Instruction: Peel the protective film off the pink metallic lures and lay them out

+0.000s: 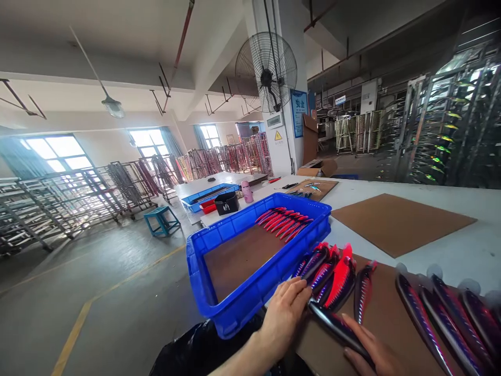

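A dark, glossy fishing lure [336,325] lies between my two hands, just above the brown board [313,342]. My right hand [370,347] is closed around its near part, thumb along the body. At its far tip, the curled fingers of my left hand [286,308] pinch the end; the fingertips are partly hidden. Just beyond my hands is a pile of red, black and purple lures [340,277], with a single lure [364,292] beside it. More dark lures [426,318], with clear lips, lie in a row to the right.
The blue crate [250,290] stands left of the board, with a row of red lures [284,222] at its far end. Another brown board [403,222] lies on the white table [477,243]. Farther back are a pink bottle [247,192], a black box [227,204] and a blue stool [161,221].
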`<state>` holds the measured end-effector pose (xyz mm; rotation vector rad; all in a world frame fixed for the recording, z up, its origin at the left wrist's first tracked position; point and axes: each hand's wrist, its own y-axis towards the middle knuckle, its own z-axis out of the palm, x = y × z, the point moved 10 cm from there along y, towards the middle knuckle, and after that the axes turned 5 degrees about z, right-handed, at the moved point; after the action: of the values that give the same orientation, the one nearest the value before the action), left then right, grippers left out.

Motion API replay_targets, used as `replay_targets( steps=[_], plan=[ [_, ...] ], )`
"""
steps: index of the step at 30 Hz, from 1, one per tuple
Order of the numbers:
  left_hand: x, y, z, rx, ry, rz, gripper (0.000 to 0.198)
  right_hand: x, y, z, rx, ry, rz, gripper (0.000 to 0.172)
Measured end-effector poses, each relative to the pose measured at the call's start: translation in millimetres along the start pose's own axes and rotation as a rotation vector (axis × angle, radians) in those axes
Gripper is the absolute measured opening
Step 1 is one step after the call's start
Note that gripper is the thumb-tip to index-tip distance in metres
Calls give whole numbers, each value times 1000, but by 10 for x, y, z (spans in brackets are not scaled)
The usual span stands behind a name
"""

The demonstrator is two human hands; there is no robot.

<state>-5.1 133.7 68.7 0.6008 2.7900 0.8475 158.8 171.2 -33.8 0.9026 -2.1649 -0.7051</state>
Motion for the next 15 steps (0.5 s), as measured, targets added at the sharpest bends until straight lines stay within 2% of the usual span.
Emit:
replay_targets(
  steps=[4,7,11,15],
  plan=[
    [-20,36,-25,-39,-5,-1,33,10,20,-34,19,-61,21,38],
    [26,53,38,16,1,-52,34,-15,16,-12,53,-111,35,39],
    [135,55,121,100,73,-146,22,-5,-16,14,20,-145,-12,38],
    [180,47,169,125,98,-136,26,-41,-1,33,28,-84,45,39]
  ],
)
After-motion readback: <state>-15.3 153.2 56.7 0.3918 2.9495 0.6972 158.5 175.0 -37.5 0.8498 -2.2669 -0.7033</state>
